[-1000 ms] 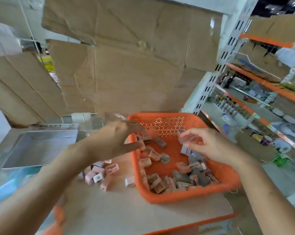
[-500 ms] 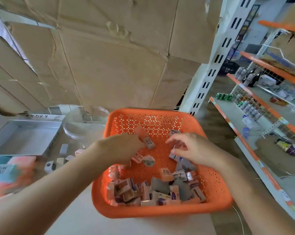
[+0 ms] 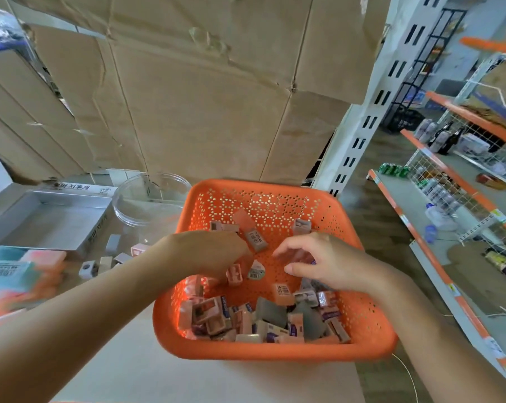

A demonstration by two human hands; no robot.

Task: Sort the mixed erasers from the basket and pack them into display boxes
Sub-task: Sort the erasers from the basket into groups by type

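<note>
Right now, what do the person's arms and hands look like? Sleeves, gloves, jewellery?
Both arms are bare from the frame's bottom edge to the wrist, no sleeves in view. The left hand and right hand wear no gloves. No watch, bracelet or ring shows on the visible sides. Fingernails are short and unpainted.

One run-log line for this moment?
stage: sorting | left hand: in basket, over erasers | right hand: in basket, fingers curled | grasp: unclear | display box: empty
</note>
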